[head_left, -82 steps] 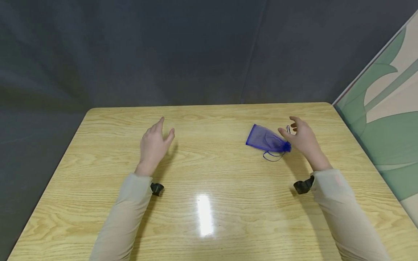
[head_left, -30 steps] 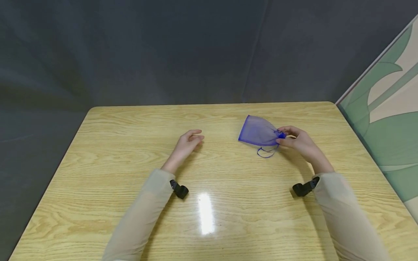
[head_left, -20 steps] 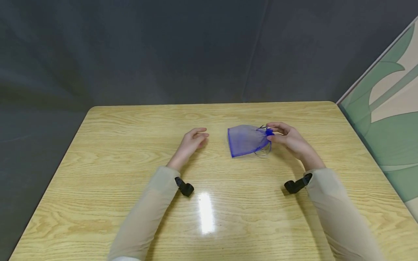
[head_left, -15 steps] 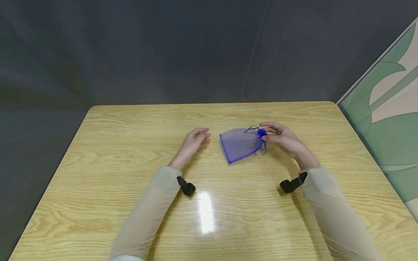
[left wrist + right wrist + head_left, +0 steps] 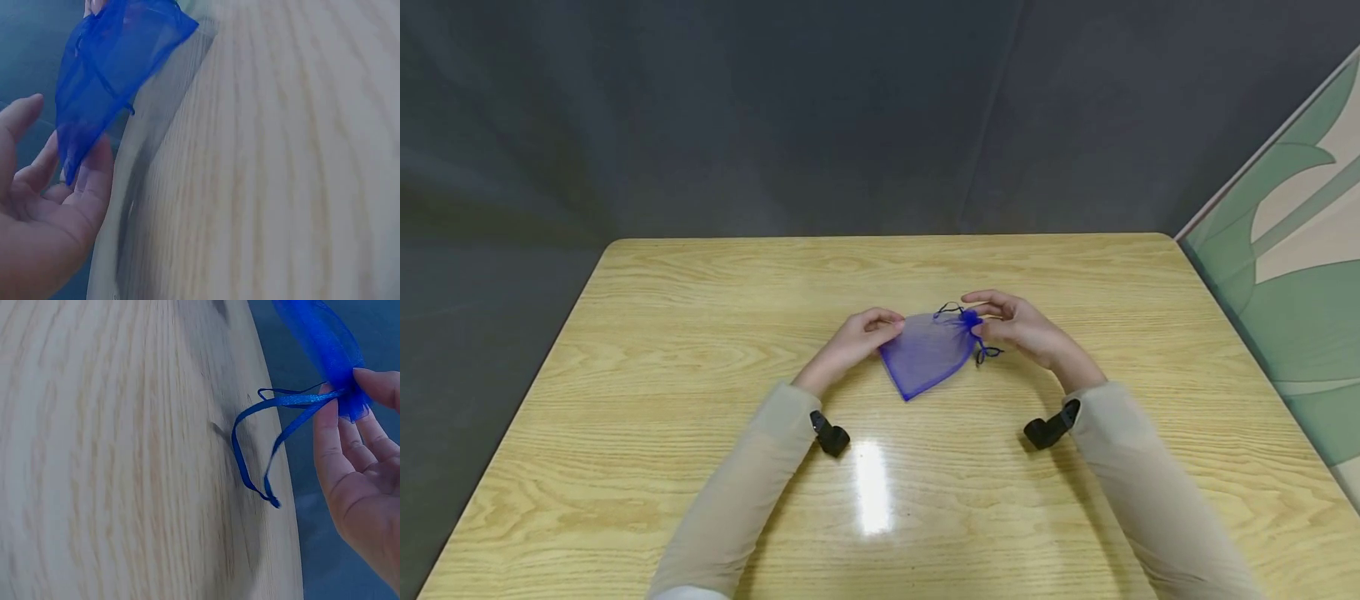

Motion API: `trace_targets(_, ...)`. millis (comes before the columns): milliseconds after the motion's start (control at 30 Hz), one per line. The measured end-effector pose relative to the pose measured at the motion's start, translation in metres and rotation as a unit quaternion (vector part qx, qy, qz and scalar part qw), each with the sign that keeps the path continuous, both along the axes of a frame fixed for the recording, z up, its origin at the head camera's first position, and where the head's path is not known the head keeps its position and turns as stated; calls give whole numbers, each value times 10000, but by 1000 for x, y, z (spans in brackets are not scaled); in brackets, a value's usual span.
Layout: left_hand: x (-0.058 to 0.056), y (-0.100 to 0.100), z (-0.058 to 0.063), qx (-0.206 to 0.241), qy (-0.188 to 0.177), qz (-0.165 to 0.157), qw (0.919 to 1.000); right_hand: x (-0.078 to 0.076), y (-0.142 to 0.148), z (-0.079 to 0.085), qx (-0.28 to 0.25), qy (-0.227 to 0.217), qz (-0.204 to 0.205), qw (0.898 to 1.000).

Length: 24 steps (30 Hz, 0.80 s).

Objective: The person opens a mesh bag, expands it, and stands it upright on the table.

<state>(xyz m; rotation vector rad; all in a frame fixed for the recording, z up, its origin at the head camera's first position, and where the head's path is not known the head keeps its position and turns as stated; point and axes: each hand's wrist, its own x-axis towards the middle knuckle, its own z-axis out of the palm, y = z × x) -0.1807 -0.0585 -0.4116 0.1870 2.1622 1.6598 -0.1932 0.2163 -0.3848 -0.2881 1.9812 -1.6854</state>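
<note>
A sheer blue drawstring pouch (image 5: 927, 354) hangs tilted over the wooden table, one bottom corner pointing toward the person. My right hand (image 5: 1026, 333) pinches its gathered neck (image 5: 344, 394) between thumb and fingers, and the ribbon loops (image 5: 240, 450) dangle from there. My left hand (image 5: 861, 337) is at the opposite end, its fingertips overlapping the pouch's far bottom corner in the head view. In the left wrist view its fingers (image 5: 94, 178) lie behind that corner, seen partly through the mesh, while the thumb (image 5: 22, 115) stands apart from the cloth.
The pale wood-grain table (image 5: 625, 400) spreads under both arms, with a bright light reflection near the front. A dark curtain (image 5: 790, 117) hangs behind the far edge, and a green-and-beige patterned panel (image 5: 1307, 275) runs along the right side. Each wrist wears a small black camera (image 5: 831, 435).
My right hand has closed on the pouch's neck, lifted it and carried it left to the middle. My left hand has moved right and toward it, its fingers now at the pouch's bottom corner.
</note>
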Motion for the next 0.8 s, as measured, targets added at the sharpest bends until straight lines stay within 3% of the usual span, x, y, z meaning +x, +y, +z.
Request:
trace_targets(300,3,3,1,41,404,3,9992,1,-10,-2,91,248,-191,9995)
trace_targets(600,5,3,-2,641,321,629,9954,5,-17,3,29,822,-1379,9870)
trace_targets(800,4,5,-1,1130,176,1044,9879,6,-24,4,365,719,-1242,9890)
